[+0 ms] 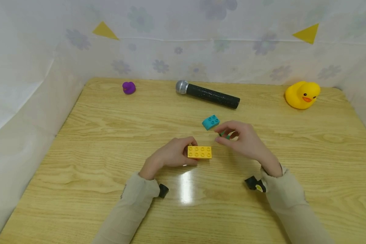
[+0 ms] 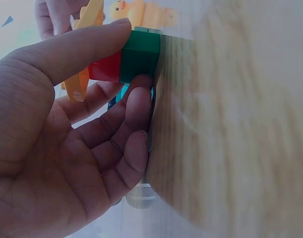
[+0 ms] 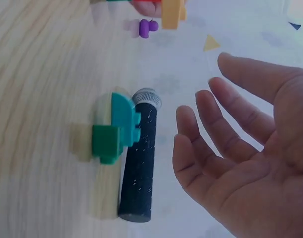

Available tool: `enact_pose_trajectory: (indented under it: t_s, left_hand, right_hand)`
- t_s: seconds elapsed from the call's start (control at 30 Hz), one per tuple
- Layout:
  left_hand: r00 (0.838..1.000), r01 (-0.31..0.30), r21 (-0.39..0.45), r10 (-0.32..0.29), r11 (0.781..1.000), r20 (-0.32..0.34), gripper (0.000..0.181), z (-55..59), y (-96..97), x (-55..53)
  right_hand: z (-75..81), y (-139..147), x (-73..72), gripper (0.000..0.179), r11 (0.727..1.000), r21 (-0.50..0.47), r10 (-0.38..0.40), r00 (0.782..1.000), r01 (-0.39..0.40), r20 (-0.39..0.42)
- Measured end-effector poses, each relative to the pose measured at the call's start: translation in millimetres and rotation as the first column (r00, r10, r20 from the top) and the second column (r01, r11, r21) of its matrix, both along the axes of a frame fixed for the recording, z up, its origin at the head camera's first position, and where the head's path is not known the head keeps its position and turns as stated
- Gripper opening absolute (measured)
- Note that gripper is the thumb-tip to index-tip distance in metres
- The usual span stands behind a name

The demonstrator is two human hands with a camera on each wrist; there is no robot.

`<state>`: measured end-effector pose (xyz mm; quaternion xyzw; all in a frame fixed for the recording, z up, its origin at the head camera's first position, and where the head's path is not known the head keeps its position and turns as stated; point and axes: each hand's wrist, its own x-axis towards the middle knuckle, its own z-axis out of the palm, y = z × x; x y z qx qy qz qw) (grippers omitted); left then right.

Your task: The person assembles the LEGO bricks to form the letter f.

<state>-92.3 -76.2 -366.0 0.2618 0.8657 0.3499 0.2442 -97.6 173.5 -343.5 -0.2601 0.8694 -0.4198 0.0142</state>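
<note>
My left hand [image 1: 175, 152] grips a stack of toy building bricks between thumb and fingers. Its top is a yellow brick [image 1: 199, 152]; the left wrist view shows a red brick [image 2: 104, 70] and a green brick [image 2: 140, 55] beneath. To the right, my right hand [image 1: 245, 139] hovers with loosely bent fingers over a small green brick [image 3: 105, 141], partly hidden by them in the head view. The right wrist view shows a gap between those fingers and that brick. Just beyond it lies a teal brick [image 1: 211, 122] with one curved end.
A black microphone [image 1: 211, 95] with a silver head lies at the back of the wooden table [image 1: 109, 122]. A small purple duck [image 1: 129, 88] is at the back left, a larger yellow duck [image 1: 302, 95] at the back right. Behind hangs a flowered white curtain [image 1: 183, 30].
</note>
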Motion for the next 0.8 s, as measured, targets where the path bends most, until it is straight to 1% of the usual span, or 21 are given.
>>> enact_pose_trajectory:
  t_s: [0.17,0.37,0.53,0.7,0.8]
  left_hand:
    - [1.0,-0.003,-0.002,0.003,1.0,0.005,0.036,0.5,-0.3,0.3]
    - [1.0,0.005,0.007,-0.005,1.0,0.002,0.037,1.2,0.0,0.4]
    - [1.0,0.005,0.008,-0.005,1.0,0.014,0.037,0.2,0.1,0.0]
    - [1.0,0.003,0.01,-0.003,1.0,0.009,0.036,0.1,-0.2,-0.4]
    - [1.0,0.002,0.008,-0.002,1.0,0.011,0.036,0.3,-0.3,-0.5]
  right_hand:
    - [-7.0,7.2,-6.8,0.02,0.996,0.018,-0.09,0.994,0.089,0.057]
    - [-16.2,13.0,-9.8,0.028,0.986,0.018,-0.167,0.974,0.166,0.153]
    - [-22.0,18.1,-12.5,0.033,0.981,0.066,-0.194,0.96,0.184,0.201]
    - [-23.7,19.8,-15.6,0.037,0.977,0.128,-0.201,0.946,0.173,0.254]
    - [-24.2,19.7,-16.8,0.039,0.972,0.175,-0.2,0.944,0.157,0.263]
